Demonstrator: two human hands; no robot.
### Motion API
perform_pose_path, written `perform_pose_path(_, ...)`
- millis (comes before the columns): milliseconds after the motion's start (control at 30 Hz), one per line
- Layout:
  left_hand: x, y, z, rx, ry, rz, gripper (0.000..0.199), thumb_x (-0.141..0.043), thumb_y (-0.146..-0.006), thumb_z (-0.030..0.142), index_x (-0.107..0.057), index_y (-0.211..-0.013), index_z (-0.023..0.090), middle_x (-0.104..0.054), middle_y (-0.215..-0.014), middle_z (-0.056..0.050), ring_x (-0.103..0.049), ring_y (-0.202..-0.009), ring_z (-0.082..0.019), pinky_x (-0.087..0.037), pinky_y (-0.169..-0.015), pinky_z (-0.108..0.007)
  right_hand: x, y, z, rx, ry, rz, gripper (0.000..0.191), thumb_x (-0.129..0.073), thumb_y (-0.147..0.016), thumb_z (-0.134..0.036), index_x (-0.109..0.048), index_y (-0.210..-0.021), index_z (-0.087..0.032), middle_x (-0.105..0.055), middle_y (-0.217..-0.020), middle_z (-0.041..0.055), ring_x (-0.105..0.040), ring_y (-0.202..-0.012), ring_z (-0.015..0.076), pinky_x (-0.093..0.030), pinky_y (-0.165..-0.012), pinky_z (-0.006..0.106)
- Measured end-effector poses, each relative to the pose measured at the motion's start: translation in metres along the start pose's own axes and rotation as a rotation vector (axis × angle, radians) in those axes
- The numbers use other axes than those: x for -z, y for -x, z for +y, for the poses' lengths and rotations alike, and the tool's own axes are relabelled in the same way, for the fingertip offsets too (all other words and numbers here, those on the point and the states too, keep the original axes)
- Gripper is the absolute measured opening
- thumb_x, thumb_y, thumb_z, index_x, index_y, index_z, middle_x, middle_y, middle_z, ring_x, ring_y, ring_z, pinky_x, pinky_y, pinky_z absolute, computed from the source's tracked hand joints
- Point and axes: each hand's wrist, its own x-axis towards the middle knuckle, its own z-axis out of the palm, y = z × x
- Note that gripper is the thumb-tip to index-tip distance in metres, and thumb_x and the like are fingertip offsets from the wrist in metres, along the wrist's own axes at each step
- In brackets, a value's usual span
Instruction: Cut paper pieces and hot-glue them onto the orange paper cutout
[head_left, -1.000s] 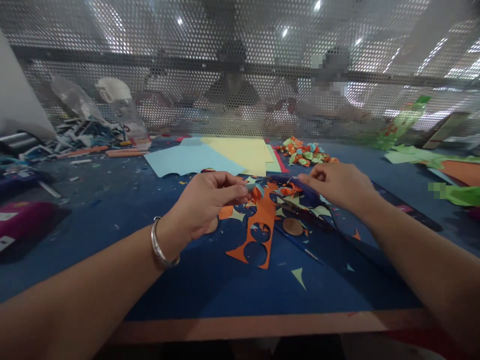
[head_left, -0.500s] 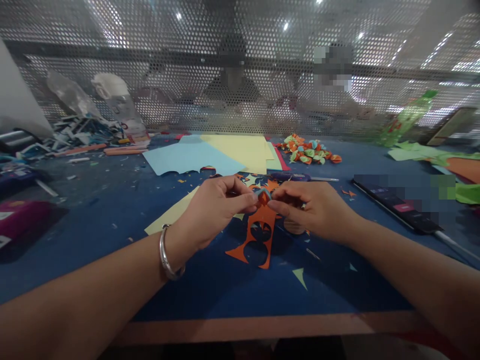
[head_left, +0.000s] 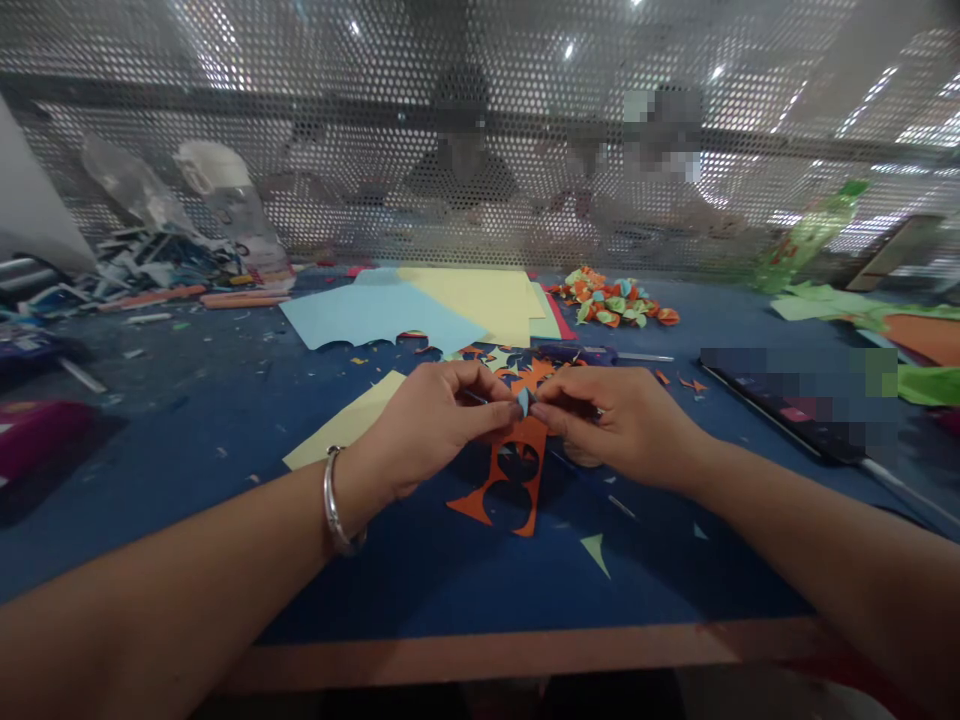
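Observation:
Between my fingertips, near the middle of the view, is a small folded piece of light blue paper (head_left: 523, 401). My left hand (head_left: 442, 420) pinches it from the left, thumb against forefinger. From the other side my right hand (head_left: 615, 420) pinches it too. Under the hands lies an orange paper scrap (head_left: 517, 515) with round holes cut out of it. A round tan object (head_left: 583, 458) sits partly hidden beneath my right hand. Behind the hands are more cut scraps and a screwdriver-like tool (head_left: 585, 354) with a dark handle.
Blue and yellow paper sheets (head_left: 465, 295) lie at the back beside a pile of small folded paper pieces (head_left: 619, 300). A phone (head_left: 795, 405) is at right, a green bottle (head_left: 814, 235) behind it. A white-capped bottle (head_left: 240, 215) stands at left, before a perforated metal screen (head_left: 360, 180).
The small piece between my fingers has turned: its orange inside showed before, and now its light blue side shows. Both hands keep their pinch at nearly the same place.

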Motion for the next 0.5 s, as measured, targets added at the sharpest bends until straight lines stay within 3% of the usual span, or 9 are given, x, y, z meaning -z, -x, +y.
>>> perform_pose_path(100, 0.002, -0.001, 0.000, -0.135, -0.202, 0.069, 0.025, -0.077, -0.079, 0.034, -0.068, -0.097, 0.019, -0.070, -0.092, -0.001, -0.064, -0.078, -0.014, -0.051, -0.070, -0.029, 0.000, 0.000, -0.001, 0.017, -0.017, -0.012, 0.013, -0.060, -0.096, -0.022, -0.068, -0.088, -0.017, -0.063, -0.071, -0.0024, -0.054, -0.059, 0.0088, -0.039, -0.060, 0.022)
perform_pose_path(233, 0.003, 0.001, 0.005, -0.221, -0.343, 0.037, 0.021, -0.072, -0.083, 0.032, -0.071, -0.101, 0.022, -0.070, -0.106, -0.003, -0.065, -0.088, -0.014, -0.051, -0.073, -0.028, 0.000, 0.000, -0.003, 0.008, -0.059, -0.065, 0.015, -0.057, -0.097, -0.021, -0.065, -0.086, -0.018, -0.055, -0.058, -0.0061, -0.049, -0.054, 0.0090, -0.039, -0.061, 0.023)
perform_pose_path(333, 0.002, 0.003, 0.010, -0.224, -0.402, 0.018, 0.012, -0.070, -0.085, 0.030, -0.071, -0.089, 0.019, -0.070, -0.101, -0.003, -0.063, -0.082, -0.012, -0.049, -0.069, -0.026, -0.001, 0.000, -0.004, -0.007, -0.076, -0.084, 0.016, -0.056, -0.098, -0.022, -0.065, -0.086, -0.018, -0.054, -0.056, -0.0066, -0.049, -0.053, 0.0092, -0.039, -0.061, 0.023)
perform_pose_path(500, 0.004, 0.004, 0.012, -0.195, -0.418, 0.004, 0.016, -0.067, -0.087, 0.034, -0.069, -0.084, 0.019, -0.069, -0.088, -0.001, -0.059, -0.076, -0.012, -0.044, -0.065, -0.026, -0.001, 0.000, -0.004, -0.045, -0.106, -0.078, 0.020, -0.053, -0.101, -0.028, -0.066, -0.088, -0.019, -0.056, -0.060, -0.0050, -0.054, -0.059, 0.0101, -0.040, -0.063, 0.023)
